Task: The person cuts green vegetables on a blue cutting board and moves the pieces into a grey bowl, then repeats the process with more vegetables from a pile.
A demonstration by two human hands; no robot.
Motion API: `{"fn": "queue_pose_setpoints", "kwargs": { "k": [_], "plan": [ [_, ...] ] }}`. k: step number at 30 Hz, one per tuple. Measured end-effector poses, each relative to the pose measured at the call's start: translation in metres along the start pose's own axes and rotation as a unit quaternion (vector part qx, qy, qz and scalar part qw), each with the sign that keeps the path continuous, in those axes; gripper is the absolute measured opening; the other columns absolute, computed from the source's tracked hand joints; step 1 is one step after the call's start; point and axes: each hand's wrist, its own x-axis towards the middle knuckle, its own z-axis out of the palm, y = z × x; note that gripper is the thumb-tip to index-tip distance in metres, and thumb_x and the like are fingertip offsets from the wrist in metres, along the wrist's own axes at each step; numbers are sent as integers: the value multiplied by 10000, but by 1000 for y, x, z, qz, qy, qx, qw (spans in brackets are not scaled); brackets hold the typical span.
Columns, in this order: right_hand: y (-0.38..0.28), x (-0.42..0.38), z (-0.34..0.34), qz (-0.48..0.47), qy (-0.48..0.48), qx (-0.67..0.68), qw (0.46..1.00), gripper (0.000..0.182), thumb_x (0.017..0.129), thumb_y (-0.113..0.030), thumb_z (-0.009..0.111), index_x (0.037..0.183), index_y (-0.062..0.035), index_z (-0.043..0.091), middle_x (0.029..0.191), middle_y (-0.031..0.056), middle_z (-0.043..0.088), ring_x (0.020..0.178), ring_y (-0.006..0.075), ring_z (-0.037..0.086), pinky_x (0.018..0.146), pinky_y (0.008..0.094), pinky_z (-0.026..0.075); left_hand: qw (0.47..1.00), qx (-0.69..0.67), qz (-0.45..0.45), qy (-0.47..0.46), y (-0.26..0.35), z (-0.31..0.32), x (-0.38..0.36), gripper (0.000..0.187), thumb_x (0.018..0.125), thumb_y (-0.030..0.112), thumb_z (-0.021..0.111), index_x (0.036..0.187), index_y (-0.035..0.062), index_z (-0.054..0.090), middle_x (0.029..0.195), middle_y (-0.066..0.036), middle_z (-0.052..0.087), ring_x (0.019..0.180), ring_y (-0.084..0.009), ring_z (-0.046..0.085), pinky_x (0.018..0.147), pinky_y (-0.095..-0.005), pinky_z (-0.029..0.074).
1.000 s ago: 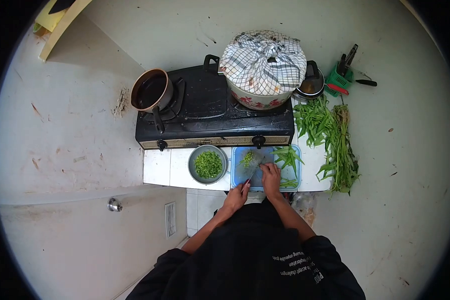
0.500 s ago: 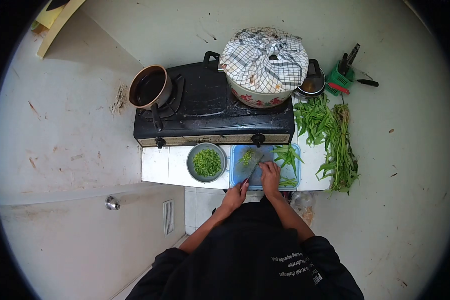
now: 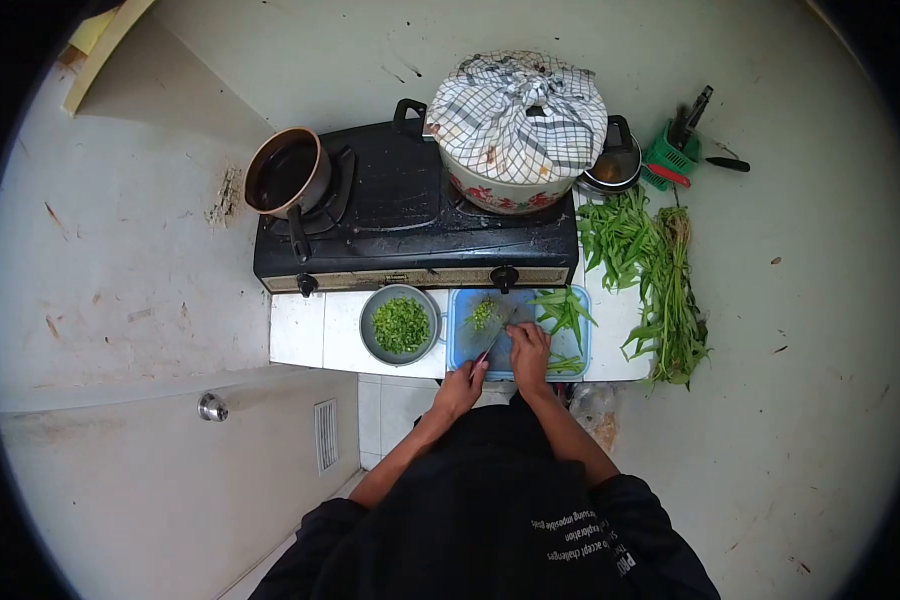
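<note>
My left hand (image 3: 459, 387) is closed round the handle of a knife (image 3: 492, 345), whose blade slants up and right over a blue cutting board (image 3: 456, 340). Chopped green pieces (image 3: 482, 315) lie on the board left of the blade. Bent fingers of my right hand (image 3: 531, 352) press down beside the blade, closed over what look like green stems, mostly hidden under the hand. To its right on the board are leafy sprigs (image 3: 566, 310) and short cut stems (image 3: 566, 365). A grey bowl (image 3: 365, 335) of chopped greens (image 3: 401, 325) stands left of the board.
Behind the board is a black two-burner stove (image 3: 390, 195) with a saucepan (image 3: 315, 185) and a cloth-wrapped pot (image 3: 505, 190). Leafy stalks (image 3: 675, 300) lie at right. Near the wall are a lidded pot (image 3: 615, 170) and a green basket (image 3: 670, 150) with utensils.
The whole view has shifted slightly left. Both hands stay at the board with the knife in nearly the same place; no other clear change shows.
</note>
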Motion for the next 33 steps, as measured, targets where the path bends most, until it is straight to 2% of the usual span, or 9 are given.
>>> {"fn": "queue_pose_setpoints", "kwargs": {
  "k": [14, 20, 23, 26, 29, 33],
  "plan": [
    [2, 1, -1, -1, -4, 9, 1000, 176, 832, -21, 658, 973, -92, 734, 972, 70, 650, 935, 288, 613, 835, 416, 434, 1000, 10, 18, 18, -13, 16, 9, 505, 1046, 440, 477, 1004, -36, 638, 830, -341, 651, 883, -530, 648, 749, -558, 501],
    [1, 2, 0, 2, 2, 13, 1000, 180, 831, -11, 655, 971, -89, 736, 961, 66, 657, 935, 281, 619, 836, 414, 437, 1000, -26, 10, 9, -9, 18, 14, 508, 1043, 443, 482, 1073, -37, 649, 834, -322, 659, 893, -520, 650, 759, -547, 499],
    [3, 2, 0, -5, -1, 7, 1000, 177, 837, -17, 656, 974, -89, 740, 966, 60, 662, 936, 273, 623, 837, 409, 436, 999, -30, 15, 15, -18, 19, 3, 496, 1036, 428, 497, 997, -44, 646, 865, -358, 653, 903, -541, 637, 788, -581, 507],
    [1, 2, -2, 8, -9, 10, 1000, 174, 845, -23, 656, 980, -90, 743, 973, 55, 665, 939, 269, 624, 841, 404, 433, 998, 14, 39, 45, -30, 20, -4, 472, 1033, 414, 505, 1015, -38, 639, 844, -352, 655, 880, -546, 639, 772, -596, 508],
    [0, 2, 0, 11, 2, 14, 1000, 165, 850, -29, 656, 976, -91, 743, 966, 52, 660, 937, 266, 621, 840, 402, 427, 999, 44, 5, 20, -14, 14, 3, 475, 1039, 424, 485, 1050, -29, 627, 875, -350, 657, 893, -544, 638, 781, -609, 502],
    [-1, 2, 0, 11, -1, 6, 1000, 171, 849, -32, 658, 982, -96, 745, 956, 48, 650, 936, 261, 615, 829, 404, 420, 998, 49, 10, 40, -6, 15, 7, 455, 1038, 424, 484, 1030, -12, 617, 854, -359, 651, 866, -557, 632, 770, -625, 499]
  ]
}}
